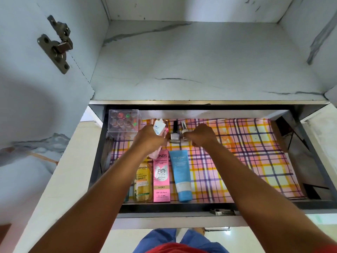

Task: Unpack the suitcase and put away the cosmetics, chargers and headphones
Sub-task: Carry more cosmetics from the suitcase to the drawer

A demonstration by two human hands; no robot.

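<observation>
Inside the cupboard: a marble-patterned white shelf (200, 70) fills the 12 o'clock half, with a metal door hinge (56, 45) on the panel at 10 o'clock.
Floor: pale tiles show at 6 o'clock, below the person's blue and red clothing.
Drawer: the pulled-out drawer (164, 209) spans the middle, lined with pink, yellow and purple checked paper (246, 152).
Clear box: a transparent case (124, 122) sits in the drawer's 10 o'clock corner, holding small round pots of red, green and brown.
Front row: a yellow bottle (143, 181), a pink carton (161, 179) and a blue tube (182, 178) lie side by side, touching or nearly so, at 7 o'clock in the drawer.
Back row: two nail polish bottles, a silvery one (174, 133) and a pale one (183, 129), lie just beside each other at 12 o'clock from the tube.
Left hand: the left hand (149, 139) is clamped around small sachets and a pink item (159, 127), above the carton.
Right hand: the right hand (201, 136) has fingers curled against the pale bottle; whether it actually grips it I cannot tell.
Writing: the bottle reads "GARNIER", "Micellar Cleansing Water", "Vitamin C"; the carton "POND'S", "BB+ CREAM", "IVORY", "SPF 30 PA++"; the tube "DOT & KEY".
</observation>
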